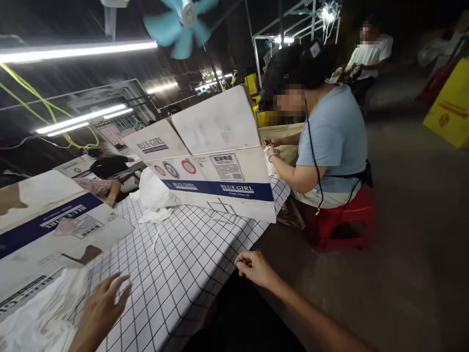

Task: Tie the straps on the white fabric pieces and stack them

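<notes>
Left grip [102, 303]: over the near-left part of the bench [176, 259], fingers spread and slightly bent, thumb well off the index. Right grip [254, 268]: just off the bench's right edge, fingers curled in, thumb near the index. Couldn't tell if it was pinching anything; too small in the head view.

White cloth pile [46, 310]: bottom left, crumpled, just beside my left grip. Couldn't confirm contact. A second white bundle [156, 190] sat farther up the bench, well apart from both my hands, with a thin white strip trailing from it toward me.

Bench cover was white with a dark grid, edge running diagonally. A cardboard panel [216, 161] stood tilted on the far part, BLUE GIRL print on a navy band, barcode label above it. Second carton [54, 220] on the left, same brand, lettering inverted on its band, behind the cloth pile.

Past the panel, a co-worker in a light blue shirt [335, 132] sat on a red stool [344, 220], head down, both hands close together at something white. More people sat farther back, one in a white shirt [372, 54] at upper right.

Overhead: blue-bladed fan [186, 19], tube light [78, 51] to its left. Yellow sack [450, 105] at far right.
</notes>
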`<state>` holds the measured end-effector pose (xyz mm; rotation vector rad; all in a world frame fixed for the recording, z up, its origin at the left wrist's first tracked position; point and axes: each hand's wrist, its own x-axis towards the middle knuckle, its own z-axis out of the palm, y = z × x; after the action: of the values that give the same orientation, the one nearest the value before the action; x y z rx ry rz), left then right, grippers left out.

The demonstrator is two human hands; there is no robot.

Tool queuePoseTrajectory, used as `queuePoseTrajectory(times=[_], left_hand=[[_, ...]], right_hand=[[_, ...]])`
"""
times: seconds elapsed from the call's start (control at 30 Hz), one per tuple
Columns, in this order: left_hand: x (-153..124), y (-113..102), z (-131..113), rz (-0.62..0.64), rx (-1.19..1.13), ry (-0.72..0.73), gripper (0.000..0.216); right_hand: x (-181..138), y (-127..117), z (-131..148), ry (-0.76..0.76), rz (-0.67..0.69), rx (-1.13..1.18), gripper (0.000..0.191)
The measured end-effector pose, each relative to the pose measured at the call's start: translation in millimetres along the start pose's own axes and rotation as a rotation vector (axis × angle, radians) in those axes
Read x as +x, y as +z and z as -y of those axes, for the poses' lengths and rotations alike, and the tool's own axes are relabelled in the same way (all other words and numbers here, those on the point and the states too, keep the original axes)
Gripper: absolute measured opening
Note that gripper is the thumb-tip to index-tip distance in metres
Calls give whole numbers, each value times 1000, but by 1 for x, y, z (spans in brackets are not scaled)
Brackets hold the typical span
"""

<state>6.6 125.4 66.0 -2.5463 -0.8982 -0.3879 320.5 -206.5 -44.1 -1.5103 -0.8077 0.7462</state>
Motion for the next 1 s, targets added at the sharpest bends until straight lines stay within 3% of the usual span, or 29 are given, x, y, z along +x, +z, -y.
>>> queuePoseTrajectory(times=[0.1,0.2,0.33,0.5,0.6,0.7,0.87,1.0], left_hand=[[41,-9,-59,44,-96,149,40],[65,-13,-99,85,-131,240,39],[75,-12,-120,105,-161,332,36],[65,-17,-150,184,-281,316,36],[62,-44,-204,292,-438,344,33],[67,-87,-278,364,-592,474,28],[92,-148,-388,295,-844,713,29],[120,-162,-442,184,-1095,693,29]], right_hand=[[-6,-20,-10,-6,-40,80,16],[-9,-42,-17,5,-87,139,16],[-12,-68,-27,10,-145,193,20],[-13,-102,-28,-45,-209,303,33],[-7,-130,-16,-95,-322,380,38],[10,-158,1,-163,-477,425,37],[64,-186,22,-278,-581,422,36],[103,-194,31,-298,-529,376,36]])
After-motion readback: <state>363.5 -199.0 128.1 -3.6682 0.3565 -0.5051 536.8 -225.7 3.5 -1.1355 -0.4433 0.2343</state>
